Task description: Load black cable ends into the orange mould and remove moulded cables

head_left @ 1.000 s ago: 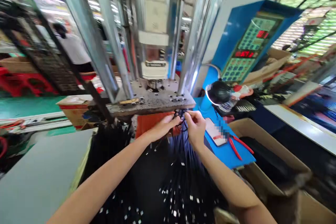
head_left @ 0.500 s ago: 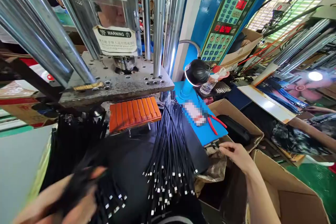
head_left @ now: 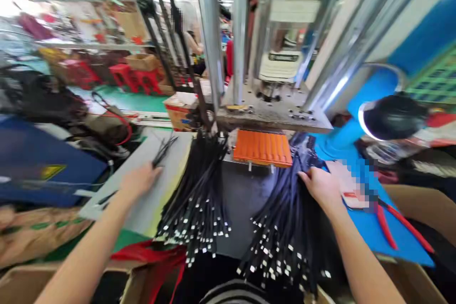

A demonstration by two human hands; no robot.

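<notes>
My left hand (head_left: 140,179) is closed around a small bundle of black cables (head_left: 164,149) over the grey-white board (head_left: 142,216) on the left. My right hand (head_left: 322,187) touches the top of the right pile of black cables (head_left: 285,232); its fingers are bent, and what they pinch is too small to make out. Another pile of black cables with white tips (head_left: 199,194) lies left of the middle. Between the piles, below the press plate, sits an orange ribbed block (head_left: 262,147).
The metal press plate (head_left: 278,111) and its upright rods stand ahead. On the right are a black lamp (head_left: 394,116), a blue board (head_left: 363,232) and red-handled pliers (head_left: 402,223). Cardboard boxes lie low at both sides. A person is partly visible in the background.
The view has swung left. My left hand has moved out over the grey-white board with cables. My right hand has come from the blue board's front edge to the right cable pile.
</notes>
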